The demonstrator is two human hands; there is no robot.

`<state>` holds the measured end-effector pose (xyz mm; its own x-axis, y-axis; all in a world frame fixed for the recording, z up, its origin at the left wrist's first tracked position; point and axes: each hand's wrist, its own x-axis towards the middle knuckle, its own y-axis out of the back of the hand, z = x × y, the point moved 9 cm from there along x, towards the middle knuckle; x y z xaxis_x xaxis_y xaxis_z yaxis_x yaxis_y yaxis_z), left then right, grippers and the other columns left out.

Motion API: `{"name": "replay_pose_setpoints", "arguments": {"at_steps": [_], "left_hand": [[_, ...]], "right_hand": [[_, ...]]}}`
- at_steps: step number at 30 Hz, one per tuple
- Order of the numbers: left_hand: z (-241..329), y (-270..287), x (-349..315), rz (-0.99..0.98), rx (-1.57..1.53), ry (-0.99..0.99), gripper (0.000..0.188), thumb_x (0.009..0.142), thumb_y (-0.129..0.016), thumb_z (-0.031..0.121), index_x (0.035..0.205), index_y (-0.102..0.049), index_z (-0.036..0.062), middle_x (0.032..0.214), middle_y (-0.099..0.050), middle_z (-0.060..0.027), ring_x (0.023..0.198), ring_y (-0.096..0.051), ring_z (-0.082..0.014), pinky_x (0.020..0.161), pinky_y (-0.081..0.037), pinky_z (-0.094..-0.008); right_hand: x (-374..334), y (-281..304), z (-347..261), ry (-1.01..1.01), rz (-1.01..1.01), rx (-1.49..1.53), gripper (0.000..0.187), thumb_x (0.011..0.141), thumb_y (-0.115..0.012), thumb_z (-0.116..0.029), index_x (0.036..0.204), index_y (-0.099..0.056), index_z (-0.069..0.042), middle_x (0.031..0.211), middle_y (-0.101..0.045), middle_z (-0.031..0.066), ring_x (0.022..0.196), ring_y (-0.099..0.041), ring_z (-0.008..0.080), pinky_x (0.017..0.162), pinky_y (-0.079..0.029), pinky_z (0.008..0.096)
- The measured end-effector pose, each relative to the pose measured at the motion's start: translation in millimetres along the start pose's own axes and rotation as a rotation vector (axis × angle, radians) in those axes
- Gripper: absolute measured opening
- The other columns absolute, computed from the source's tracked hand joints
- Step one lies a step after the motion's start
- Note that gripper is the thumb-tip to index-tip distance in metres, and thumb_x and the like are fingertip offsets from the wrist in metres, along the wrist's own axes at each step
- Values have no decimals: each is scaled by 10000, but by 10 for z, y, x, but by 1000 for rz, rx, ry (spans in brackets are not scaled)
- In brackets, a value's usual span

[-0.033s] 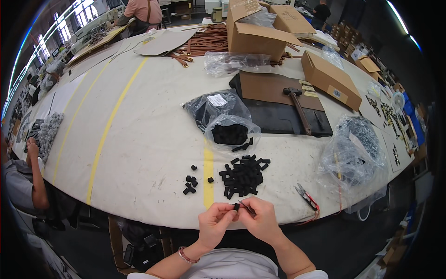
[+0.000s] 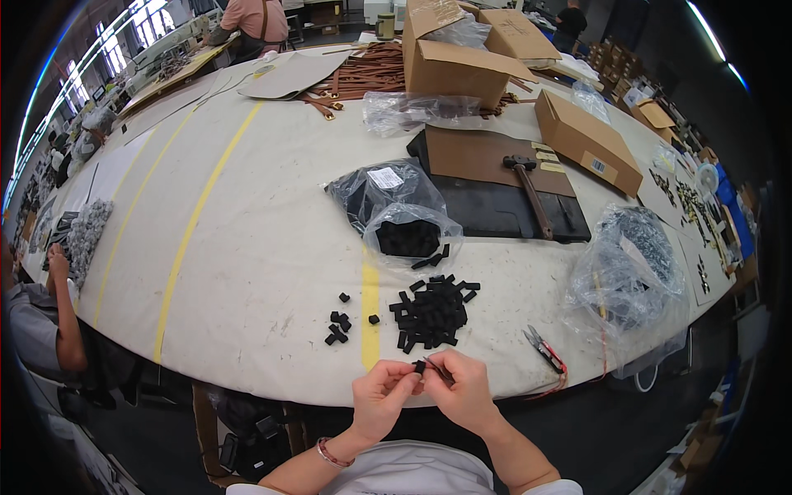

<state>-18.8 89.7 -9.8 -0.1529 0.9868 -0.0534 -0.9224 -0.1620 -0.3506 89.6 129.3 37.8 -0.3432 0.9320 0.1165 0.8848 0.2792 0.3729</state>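
At the table's near edge, my left hand [image 2: 381,402] pinches a small black piece [image 2: 419,366] between thumb and fingertips. My right hand [image 2: 459,389] is closed beside it on a thin dark pointed tool [image 2: 442,370], whose tip meets the piece; its exact kind is hidden by the fingers. Just beyond my hands lies a heap of short black rectangular pieces [image 2: 435,312]. Several more black pieces [image 2: 337,333] are scattered to its left. Behind the heap, an opened clear plastic bag [image 2: 450,235] spills similar black pieces.
Red-handled thread snips [image 2: 546,351] lie at right, near a crumpled clear bag [image 2: 631,264]. A hammer [image 2: 530,194] rests on a black-and-brown sheet stack [image 2: 470,198]. Cardboard boxes [image 2: 590,140] and brown straps [image 2: 371,74] lie farther back. Another person [image 2: 45,330] sits at far left.
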Motion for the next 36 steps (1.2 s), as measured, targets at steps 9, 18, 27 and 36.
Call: {"name": "replay_pose_setpoints", "arguments": {"at_steps": [9,18,27,36], "left_hand": [[565,-263,-188,-72,857,-800,105,767,-578,37,789,-494,-23,659,-578,-62,497,-521,-84,434,-427,-200],[-137,-158,15,-218,-312,458,116,796,-556,108,809,-483,19,622,-536,-31,494,-515,-82,425,-406,-178],[-246,-154,-7,-252,-459,544,91,774,-548,79,782,-491,10,594,-516,-42,442,-483,-98,372,-341,-188],[-138,-187,-3,-295,-147,366,60,786,-518,0,821,-479,-29,650,-545,-81,512,-541,-116,432,-432,-199]], "right_hand": [[-28,48,-59,80,75,-30,60,694,-562,33,753,-549,33,592,-519,54,463,-434,46,408,-342,192],[-192,17,-356,604,141,-336,196,551,-598,-22,738,-542,-38,570,-493,39,436,-494,173,370,-383,275],[-250,-44,-426,710,102,-437,225,556,-598,-28,776,-553,-27,574,-486,58,438,-494,178,375,-379,260],[-37,-154,321,-386,-242,668,103,754,-575,-26,842,-535,10,742,-537,-2,654,-483,28,573,-386,159]]}}
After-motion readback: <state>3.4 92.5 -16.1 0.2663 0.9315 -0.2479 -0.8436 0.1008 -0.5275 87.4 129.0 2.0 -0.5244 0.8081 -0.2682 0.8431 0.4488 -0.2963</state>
